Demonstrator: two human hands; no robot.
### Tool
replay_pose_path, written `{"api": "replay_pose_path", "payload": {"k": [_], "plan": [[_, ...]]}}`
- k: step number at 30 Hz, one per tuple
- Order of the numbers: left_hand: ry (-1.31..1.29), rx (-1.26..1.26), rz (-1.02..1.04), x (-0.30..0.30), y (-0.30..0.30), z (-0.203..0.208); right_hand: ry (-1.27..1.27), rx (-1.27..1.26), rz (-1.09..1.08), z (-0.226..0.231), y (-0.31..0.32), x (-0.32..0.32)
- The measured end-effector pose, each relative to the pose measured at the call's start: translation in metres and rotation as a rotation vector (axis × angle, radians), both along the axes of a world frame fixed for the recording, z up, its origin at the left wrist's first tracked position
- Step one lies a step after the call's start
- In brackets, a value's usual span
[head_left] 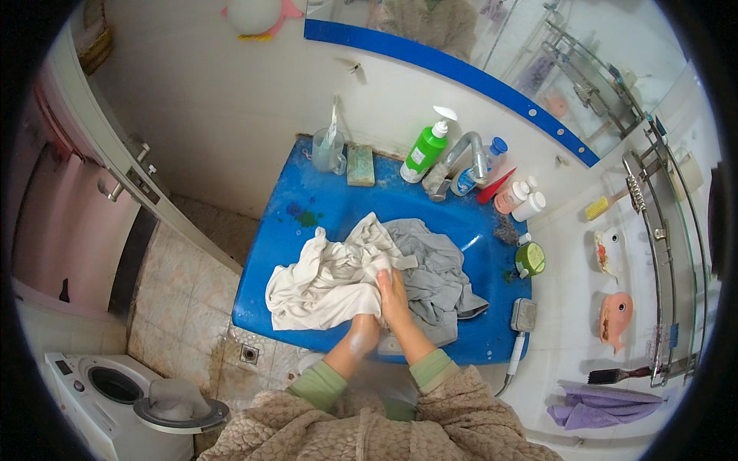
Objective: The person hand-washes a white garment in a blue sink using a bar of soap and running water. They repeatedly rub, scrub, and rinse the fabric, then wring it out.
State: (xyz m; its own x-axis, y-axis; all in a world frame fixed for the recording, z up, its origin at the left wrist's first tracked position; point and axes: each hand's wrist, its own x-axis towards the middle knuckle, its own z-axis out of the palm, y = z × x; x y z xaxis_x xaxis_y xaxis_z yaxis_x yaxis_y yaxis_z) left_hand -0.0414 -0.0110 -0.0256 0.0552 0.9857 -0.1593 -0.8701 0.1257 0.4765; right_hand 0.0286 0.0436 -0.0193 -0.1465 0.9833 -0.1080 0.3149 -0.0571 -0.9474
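Note:
A bunched off-white garment point(319, 280) lies over the left part of the blue sink counter point(254, 296). My right hand point(394, 297) is closed on its right edge, thumb uppermost. Under the near fold of the same cloth goes my left hand point(364, 332); its fingers are hidden, and whitish foam or wet shine shows near the wrist. A crumpled grey garment point(438, 273) spreads in the basin just right of my right hand, partly beneath the off-white one.
Behind the basin stand a cup with a toothbrush point(328, 150), a soap bar point(360, 166), a green pump bottle point(423, 154), the faucet point(461, 161) and several small bottles. A shower head point(523, 315) rests at the right edge. A washing machine point(115, 407) with its door open stands lower left.

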Motion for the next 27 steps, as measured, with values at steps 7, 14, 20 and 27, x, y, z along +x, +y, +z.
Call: {"api": "replay_pose_path", "payload": {"k": [7,14,20,27], "plan": [[0.119,0.156,0.137,-0.006,0.006,0.004,-0.321,0.294,0.219,0.006,-0.031,0.002],[-0.300,0.091,0.006,-0.011,0.012,0.018,-0.328,0.408,0.277,0.015,-0.010,0.021],[-0.084,0.016,-0.040,-0.007,0.007,0.018,-0.388,0.114,0.278,0.034,-0.017,-0.003],[-0.282,0.155,0.035,-0.017,0.005,0.012,-0.708,0.424,0.388,0.030,-0.027,-0.001]]}}
